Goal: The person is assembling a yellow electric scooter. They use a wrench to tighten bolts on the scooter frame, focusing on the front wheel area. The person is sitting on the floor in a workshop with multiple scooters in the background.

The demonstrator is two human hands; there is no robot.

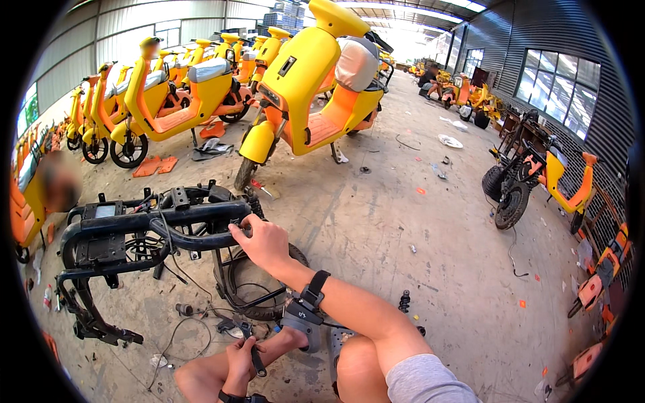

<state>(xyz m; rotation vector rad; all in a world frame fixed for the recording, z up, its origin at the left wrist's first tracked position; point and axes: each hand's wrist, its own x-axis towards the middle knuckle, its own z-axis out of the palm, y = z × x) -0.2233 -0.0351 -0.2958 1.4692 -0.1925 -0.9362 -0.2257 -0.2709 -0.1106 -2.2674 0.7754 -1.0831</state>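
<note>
A black scooter frame [195, 216], stripped of its panels, lies in front of me with loose cables hanging from it. My right hand [264, 245] reaches across and grips the right end of its tube, thumb and fingers closed there; what lies under the fingertips is hidden. A wheel with a dark tyre [295, 255] sits below that end, partly behind my right forearm. Low in the view, by my bent leg, my left hand [238, 357] is closed around a dark wrench [257, 361], its head pointing up toward the frame.
A yellow scooter [299, 87] stands just beyond the frame, with rows of others [161, 101] behind to the left. A coil-spring shock absorber [404, 301] is on the floor at right. A partly stripped scooter [517, 181] stands farther right. Another person [428, 80] sits far back.
</note>
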